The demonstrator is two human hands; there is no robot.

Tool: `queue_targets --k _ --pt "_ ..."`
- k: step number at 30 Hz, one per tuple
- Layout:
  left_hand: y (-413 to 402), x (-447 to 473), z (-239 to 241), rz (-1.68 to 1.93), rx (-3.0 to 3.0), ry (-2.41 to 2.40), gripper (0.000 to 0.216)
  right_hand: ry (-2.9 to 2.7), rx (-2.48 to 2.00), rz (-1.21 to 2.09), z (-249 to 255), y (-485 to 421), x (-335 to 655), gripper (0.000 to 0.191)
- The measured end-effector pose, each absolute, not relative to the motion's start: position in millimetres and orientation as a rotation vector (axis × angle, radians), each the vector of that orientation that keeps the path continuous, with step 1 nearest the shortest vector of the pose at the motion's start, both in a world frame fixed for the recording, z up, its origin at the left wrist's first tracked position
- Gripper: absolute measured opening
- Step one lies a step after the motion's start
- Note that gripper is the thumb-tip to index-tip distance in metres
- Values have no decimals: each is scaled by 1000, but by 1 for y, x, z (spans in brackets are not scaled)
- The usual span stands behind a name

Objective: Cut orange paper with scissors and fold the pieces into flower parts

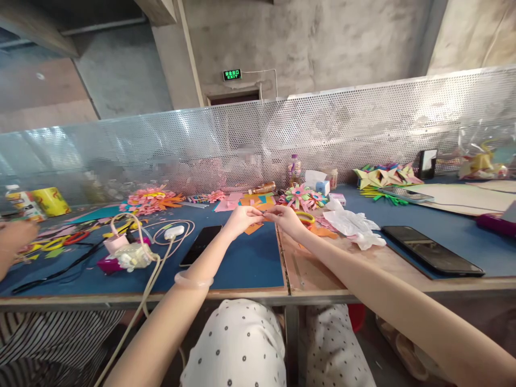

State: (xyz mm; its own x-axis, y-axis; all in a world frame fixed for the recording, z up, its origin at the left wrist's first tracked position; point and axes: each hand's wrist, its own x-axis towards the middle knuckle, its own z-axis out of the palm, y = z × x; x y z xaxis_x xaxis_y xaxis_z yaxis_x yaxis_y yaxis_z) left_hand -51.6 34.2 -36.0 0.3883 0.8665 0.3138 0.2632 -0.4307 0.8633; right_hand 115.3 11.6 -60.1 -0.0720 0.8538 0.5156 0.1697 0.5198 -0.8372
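Note:
My left hand (243, 219) and my right hand (284, 219) meet over the middle of the table, fingertips pinched close together. Between them is something small and dark that I cannot make out. Orange paper pieces (253, 229) lie just beneath my fingers. Yellow-handled scissors (305, 217) rest beside my right hand, partly hidden by it. Beyond the hands are pink and orange paper sheets (229, 202) and a paper flower (299, 195) with pink, green and white petals.
A phone (201, 244) lies left of my forearm, another phone (431, 250) to the right. Crumpled white tissue (355, 223) sits near my right arm. A power strip with chargers (124, 255) and cables is at left, near another person's hand (18, 239). A perforated metal screen (322, 134) stands behind.

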Motion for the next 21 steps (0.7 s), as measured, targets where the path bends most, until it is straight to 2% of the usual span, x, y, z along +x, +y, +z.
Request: queue_targets --k 14,21 --pt "26 -51 -30 918 1932 958 22 -1516 -891 825 -65 18 121 23" --pt "24 -51 -27 987 1779 1111 26 -1555 -925 668 -62 16 117 26"
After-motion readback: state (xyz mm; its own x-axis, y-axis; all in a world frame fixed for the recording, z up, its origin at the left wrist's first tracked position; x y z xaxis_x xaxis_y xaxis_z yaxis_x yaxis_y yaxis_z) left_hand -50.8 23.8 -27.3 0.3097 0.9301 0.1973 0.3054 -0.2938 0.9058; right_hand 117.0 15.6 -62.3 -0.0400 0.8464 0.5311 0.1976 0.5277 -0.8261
